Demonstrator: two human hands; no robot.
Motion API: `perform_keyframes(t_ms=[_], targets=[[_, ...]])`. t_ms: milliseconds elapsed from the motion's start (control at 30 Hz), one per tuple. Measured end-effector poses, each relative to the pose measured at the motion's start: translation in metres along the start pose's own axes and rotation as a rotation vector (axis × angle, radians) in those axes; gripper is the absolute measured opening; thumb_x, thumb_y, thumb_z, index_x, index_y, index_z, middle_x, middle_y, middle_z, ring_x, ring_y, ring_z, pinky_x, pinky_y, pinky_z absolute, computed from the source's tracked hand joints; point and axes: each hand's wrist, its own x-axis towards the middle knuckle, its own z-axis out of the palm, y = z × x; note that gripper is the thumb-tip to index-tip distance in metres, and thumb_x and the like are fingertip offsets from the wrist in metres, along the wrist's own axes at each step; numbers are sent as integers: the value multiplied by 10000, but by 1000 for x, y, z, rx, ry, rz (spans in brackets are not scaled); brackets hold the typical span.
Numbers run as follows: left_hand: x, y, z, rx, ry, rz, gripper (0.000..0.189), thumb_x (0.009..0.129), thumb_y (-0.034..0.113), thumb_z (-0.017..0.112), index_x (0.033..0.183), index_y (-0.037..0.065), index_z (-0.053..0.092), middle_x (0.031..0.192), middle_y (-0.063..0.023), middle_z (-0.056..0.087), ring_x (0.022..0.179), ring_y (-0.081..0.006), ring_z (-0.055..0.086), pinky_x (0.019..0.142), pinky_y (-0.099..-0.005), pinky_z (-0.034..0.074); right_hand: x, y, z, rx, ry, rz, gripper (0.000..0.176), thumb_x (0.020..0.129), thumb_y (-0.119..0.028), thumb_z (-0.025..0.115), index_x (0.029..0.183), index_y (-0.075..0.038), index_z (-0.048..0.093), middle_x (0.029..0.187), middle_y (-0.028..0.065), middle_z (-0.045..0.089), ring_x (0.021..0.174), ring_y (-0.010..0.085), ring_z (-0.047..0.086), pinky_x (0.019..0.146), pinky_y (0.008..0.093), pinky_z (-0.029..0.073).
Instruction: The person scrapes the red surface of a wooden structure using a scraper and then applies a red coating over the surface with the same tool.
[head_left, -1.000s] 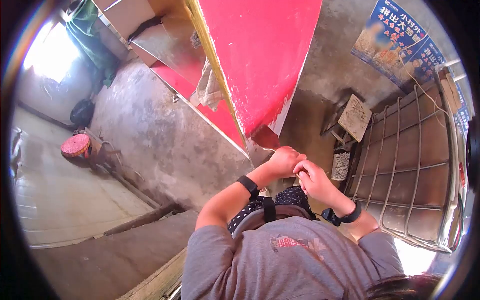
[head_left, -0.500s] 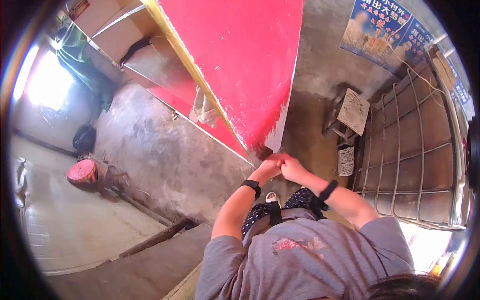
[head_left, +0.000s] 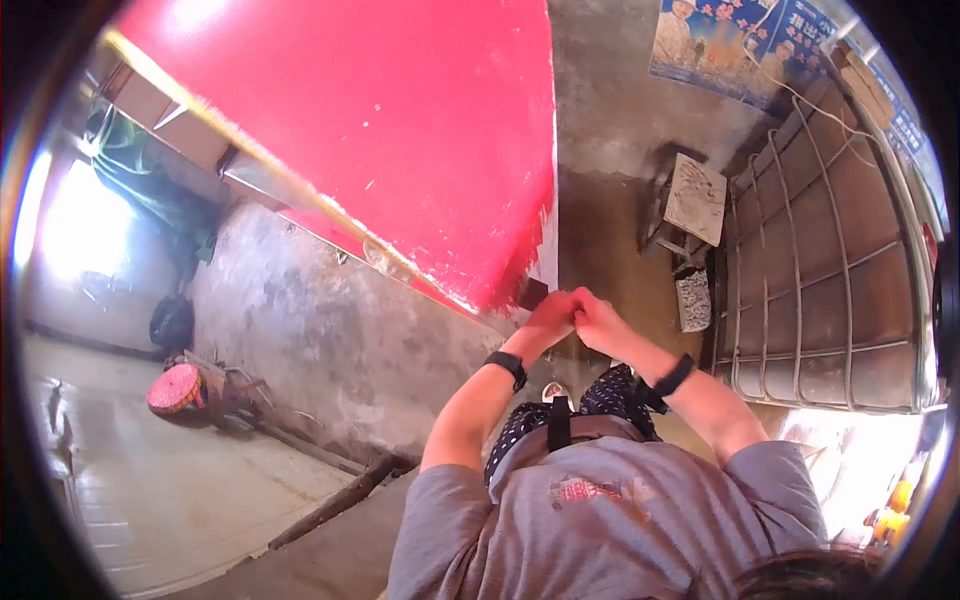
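A large red panel [head_left: 400, 130] with a pale, worn edge fills the top of the view and narrows toward me. Just below its near corner, my left hand [head_left: 549, 314] has its fingers curled, and the fingertips meet those of my right hand [head_left: 594, 318]. Both hands are closed together; anything between the fingers is too small to make out. A small dark patch [head_left: 533, 293] shows on the panel's corner beside my left hand. Black bands circle both wrists.
A small wooden stool [head_left: 695, 200] stands by a speckled block [head_left: 692, 302] on the right. Beyond them is a metal-barred frame [head_left: 820, 270]. A round stool with a pink top [head_left: 174, 388] sits at left. Blue posters [head_left: 740, 45] hang on the wall.
The view has shifted, so the red panel appears wider and farther left, and the cloth on its edge no longer shows. My hands stay together near the panel's corner.
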Motion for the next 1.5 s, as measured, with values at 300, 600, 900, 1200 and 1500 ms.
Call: perform_keyframes(t_ms=[300, 600, 900, 1200, 1500], targets=[[11, -18, 8, 32, -40, 108, 104, 667, 83, 601, 767, 58, 592, 755, -164, 610, 761, -362, 592, 630, -407, 464, -6, 17, 8, 38, 141, -94, 157, 834, -10, 435, 981, -26, 487, 823, 189, 607, 785, 319, 624, 662, 380, 474], [15, 47, 1, 375, -146, 173, 113, 667, 61, 579, 777, 40, 584, 749, -173, 602, 790, -370, 580, 667, -425, 454, -39, -14, -33, 242, 120, -53, 112, 831, 14, 447, 924, -34, 487, 776, 158, 572, 688, 317, 589, 633, 361, 464], [25, 14, 14, 132, -91, 118, 99, 676, 50, 584, 775, 39, 578, 751, -161, 613, 753, -357, 596, 620, -393, 463, -11, 34, -13, 112, 176, -102, 109, 815, 32, 456, 910, -4, 496, 802, 188, 586, 740, 361, 601, 642, 367, 469], [30, 7, 7, 39, -86, 225, 121, 640, -11, 593, 731, 60, 557, 695, -133, 591, 684, -332, 595, 577, -361, 454, -10, 18, -13, 77, 247, -172, 135, 803, 48, 460, 918, -9, 502, 771, 193, 580, 732, 367, 601, 644, 364, 476], [41, 46, 8, 244, 29, 352, 136, 645, 19, 613, 724, 115, 559, 677, -80, 566, 669, -305, 557, 585, -351, 420, -26, -8, -45, 209, 263, -172, 180, 792, 65, 438, 939, -15, 504, 784, 209, 593, 764, 369, 614, 651, 381, 482]])
